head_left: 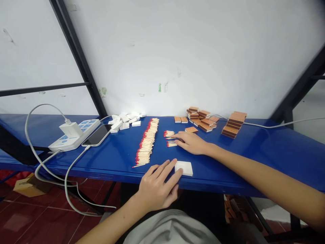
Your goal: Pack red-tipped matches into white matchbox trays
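The left hand (159, 184) is loosely spread over the near edge of the glossy blue tabletop (218, 169), index finger and thumb touching the left end of a shallow white cardboard tray (186, 168). The right hand (191, 142) reaches farther out, its thumb and index finger partly extended at small groups of red-headed wooden matches (171, 144); whether it pinches any, I cannot tell.

A long row of red-tipped matches (147, 142) lies left of the right hand, between those groups and a heap of small white trays (124, 120). One orange-brown matchbox (191, 129) sits just beyond the right hand's knuckles, with a pile of brown matchboxes (203, 120) behind it and a leaning brown cardboard stack (234, 124) farther right.

Well left of both hands lie a dark-screened phone (98, 135) and a white power strip (76, 135).
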The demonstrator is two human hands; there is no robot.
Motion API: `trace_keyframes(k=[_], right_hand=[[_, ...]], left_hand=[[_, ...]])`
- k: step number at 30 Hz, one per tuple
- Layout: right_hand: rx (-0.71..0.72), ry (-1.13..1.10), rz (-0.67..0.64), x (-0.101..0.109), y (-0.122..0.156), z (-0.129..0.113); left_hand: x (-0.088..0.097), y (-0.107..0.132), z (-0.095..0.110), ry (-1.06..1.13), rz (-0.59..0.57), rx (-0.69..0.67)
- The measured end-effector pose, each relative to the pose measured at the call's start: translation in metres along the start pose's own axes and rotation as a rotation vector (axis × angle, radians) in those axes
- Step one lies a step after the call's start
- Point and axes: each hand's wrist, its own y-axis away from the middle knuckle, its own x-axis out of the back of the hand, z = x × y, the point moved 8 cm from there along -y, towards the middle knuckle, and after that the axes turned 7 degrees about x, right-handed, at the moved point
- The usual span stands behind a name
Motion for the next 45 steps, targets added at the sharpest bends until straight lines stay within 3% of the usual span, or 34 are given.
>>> trace_keyframes(k=[45], right_hand=[[-0.041, -0.118, 0.078, 0.0, -0.006, 0.016]], left_hand=[[-0.003, 0.002, -0.001, -0.012, -0.008, -0.003]])
